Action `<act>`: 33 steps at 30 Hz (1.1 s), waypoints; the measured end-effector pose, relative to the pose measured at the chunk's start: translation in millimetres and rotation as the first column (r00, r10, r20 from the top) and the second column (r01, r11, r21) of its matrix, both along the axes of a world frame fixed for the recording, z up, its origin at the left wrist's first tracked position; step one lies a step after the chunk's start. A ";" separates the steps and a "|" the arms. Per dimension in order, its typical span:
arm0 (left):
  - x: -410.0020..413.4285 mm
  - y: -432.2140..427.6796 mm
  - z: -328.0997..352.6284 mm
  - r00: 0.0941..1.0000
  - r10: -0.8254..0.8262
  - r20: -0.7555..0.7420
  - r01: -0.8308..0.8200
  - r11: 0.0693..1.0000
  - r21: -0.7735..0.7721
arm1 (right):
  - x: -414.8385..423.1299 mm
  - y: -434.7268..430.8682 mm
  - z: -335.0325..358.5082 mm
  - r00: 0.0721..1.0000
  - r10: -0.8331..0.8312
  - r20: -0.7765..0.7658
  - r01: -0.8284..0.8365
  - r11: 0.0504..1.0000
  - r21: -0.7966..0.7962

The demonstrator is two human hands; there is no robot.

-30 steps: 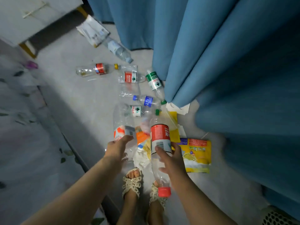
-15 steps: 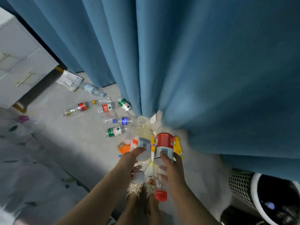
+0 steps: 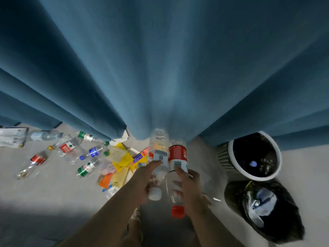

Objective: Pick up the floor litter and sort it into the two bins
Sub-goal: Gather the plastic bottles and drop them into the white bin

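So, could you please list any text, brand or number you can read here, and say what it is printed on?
None can be read.
Red-capped bottle in the right hand: red label, barcode, print blurred.
White-capped bottle in the left hand: print blurred.
Floor bottles: labels too small.

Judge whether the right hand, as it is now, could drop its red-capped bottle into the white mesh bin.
Probably yes. The right hand grips the red-capped bottle, and the white mesh bin stands open-topped on that same side, with only bare floor between. The curtain hangs behind the bin, not over its mouth.
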State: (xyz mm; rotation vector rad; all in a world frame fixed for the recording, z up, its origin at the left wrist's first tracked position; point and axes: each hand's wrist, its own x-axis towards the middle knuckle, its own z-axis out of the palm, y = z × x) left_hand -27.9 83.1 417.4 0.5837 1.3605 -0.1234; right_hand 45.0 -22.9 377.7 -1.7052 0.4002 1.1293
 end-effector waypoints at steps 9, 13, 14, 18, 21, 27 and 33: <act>147.0 -117.7 -41.5 0.991 -0.130 0.002 0.130 0.991 -0.013 | 127.5 -127.5 -34.0 0.981 -0.190 -0.028 0.190 0.981 -0.028; 209.0 -165.2 -63.9 0.972 -0.234 -0.012 0.233 0.972 -0.039 | 188.4 -181.5 -46.4 0.967 -0.249 -0.054 0.247 0.968 -0.047; 223.7 -175.2 -69.7 0.963 -0.270 -0.005 0.270 0.962 -0.039 | 202.3 -193.8 -50.7 0.962 -0.268 -0.058 0.266 0.963 -0.044; 278.8 -203.3 -86.5 0.915 -0.402 0.030 0.403 0.913 -0.060 | 247.9 -231.9 -64.4 0.948 -0.296 -0.118 0.295 0.955 -0.026; 315.1 -216.0 -98.9 0.900 -0.435 0.015 0.434 0.895 -0.100 | 276.8 -247.6 -80.0 0.940 -0.298 -0.164 0.301 0.954 -0.002; 361.8 -225.2 -135.7 0.889 -0.455 -0.057 0.438 0.879 -0.186 | 322.1 -259.6 -115.1 0.940 -0.276 -0.201 0.270 0.961 -0.055; 380.2 -218.3 -184.0 0.845 -0.513 -0.152 0.495 0.857 -0.142 | 351.9 -251.6 -154.5 0.954 -0.268 -0.131 0.264 0.963 -0.048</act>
